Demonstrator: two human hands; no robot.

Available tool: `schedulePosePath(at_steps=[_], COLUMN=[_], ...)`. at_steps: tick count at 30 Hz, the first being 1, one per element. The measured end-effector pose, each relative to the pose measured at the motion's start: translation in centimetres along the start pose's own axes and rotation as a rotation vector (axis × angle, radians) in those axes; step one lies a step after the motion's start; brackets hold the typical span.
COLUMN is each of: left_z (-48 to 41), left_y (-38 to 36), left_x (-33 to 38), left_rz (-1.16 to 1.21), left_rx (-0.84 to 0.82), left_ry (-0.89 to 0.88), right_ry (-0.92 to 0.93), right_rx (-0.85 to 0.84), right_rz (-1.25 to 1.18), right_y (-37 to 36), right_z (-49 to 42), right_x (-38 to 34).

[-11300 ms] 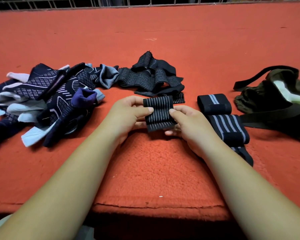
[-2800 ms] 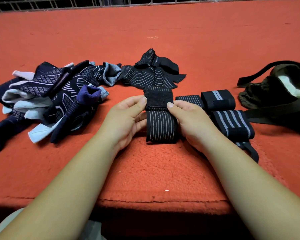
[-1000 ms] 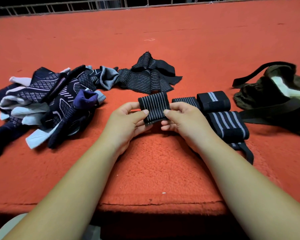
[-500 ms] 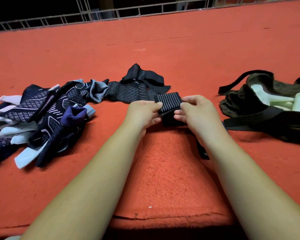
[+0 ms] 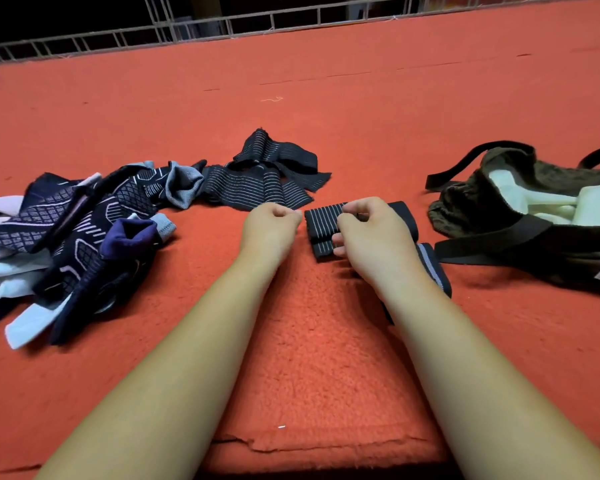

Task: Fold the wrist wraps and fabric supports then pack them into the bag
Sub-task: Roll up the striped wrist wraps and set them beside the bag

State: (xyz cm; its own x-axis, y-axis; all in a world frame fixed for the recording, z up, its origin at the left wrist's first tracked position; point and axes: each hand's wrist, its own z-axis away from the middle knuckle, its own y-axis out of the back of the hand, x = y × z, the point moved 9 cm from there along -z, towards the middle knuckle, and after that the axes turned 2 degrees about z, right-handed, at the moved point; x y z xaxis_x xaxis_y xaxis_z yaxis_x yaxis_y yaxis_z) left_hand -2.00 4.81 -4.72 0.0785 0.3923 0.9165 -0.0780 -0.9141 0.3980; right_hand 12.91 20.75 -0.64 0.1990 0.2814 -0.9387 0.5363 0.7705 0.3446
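Observation:
A folded black wrist wrap with thin white stripes (image 5: 321, 230) lies on the red carpet. My right hand (image 5: 371, 240) grips its right side, thumb on top and fingers curled under. My left hand (image 5: 271, 230) sits just left of the wrap with its fingers curled and nothing in it. Behind my right hand lie two more folded wraps, a black one (image 5: 400, 216) and a grey-striped one (image 5: 433, 268), both partly hidden. Unfolded striped wraps (image 5: 264, 181) lie further back. The olive bag (image 5: 471, 209) lies open at the right, with white fabric inside.
A heap of navy, white and grey patterned fabric supports (image 5: 66, 230) fills the left side. The bag's black straps (image 5: 492, 244) trail towards my right hand. The carpet's front edge (image 5: 291, 445) is close to me. A metal railing (image 5: 222, 29) runs along the back.
My left hand has let go of the striped wrap and drawn slightly left. My right hand has set the folded wrap down beside the other folded ones.

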Motion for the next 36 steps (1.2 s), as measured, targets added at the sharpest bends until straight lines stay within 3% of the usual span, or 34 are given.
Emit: schedulePosePath(at_steps=[3, 5, 7, 11, 15, 21, 25, 29, 32, 36], left_z=[-0.6, -0.9, -1.4, -1.6, 0.0, 4.7, 8.0, 10.5, 11.4, 11.7], left_y=[1.8, 1.2, 0.7, 2.4, 6.3, 11.2, 11.9, 11.0, 10.0, 8.5], left_x=[0.9, 0.2, -0.4, 0.5, 1.4, 2.8, 1.7, -0.5, -1.4, -2.0], left_rz=[-0.361, -0.608, -0.661, -0.423, -0.025, 0.054, 0.128, 0.211, 0.194, 0.194], left_rx=[0.106, -0.005, -0.101, -0.024, 0.152, 0.217, 0.080, -0.105, -0.237, -0.411], left_ry=[-0.163, -0.140, -0.150, -0.279, -0.194, -0.247, -0.198, -0.158, -0.164, -0.112], right_ry=[0.023, 0.032, 0.051, 0.068, 0.097, 0.257, 0.214, -0.028, -0.144, -0.090], right_rx=[0.012, 0.026, 0.039, 0.030, -0.015, -0.172, -0.318, -0.493, -0.493, -0.432], right_rz=[-0.015, -0.021, -0.025, -0.041, -0.040, 0.073, 0.058, -0.269, -0.398, -0.241], right_y=[0.1, 0.2, 0.3, 0.1, -0.4, -3.5, -6.6, -9.7, -9.8, -9.1], right_z=[0.2, 0.3, 0.3, 0.4, 1.1, 2.8, 4.0, 4.9, 4.8, 4.1], right_x=[-0.3, -0.4, -0.5, -0.8, -1.5, -2.7, -2.1, -0.6, 0.6, 1.7])
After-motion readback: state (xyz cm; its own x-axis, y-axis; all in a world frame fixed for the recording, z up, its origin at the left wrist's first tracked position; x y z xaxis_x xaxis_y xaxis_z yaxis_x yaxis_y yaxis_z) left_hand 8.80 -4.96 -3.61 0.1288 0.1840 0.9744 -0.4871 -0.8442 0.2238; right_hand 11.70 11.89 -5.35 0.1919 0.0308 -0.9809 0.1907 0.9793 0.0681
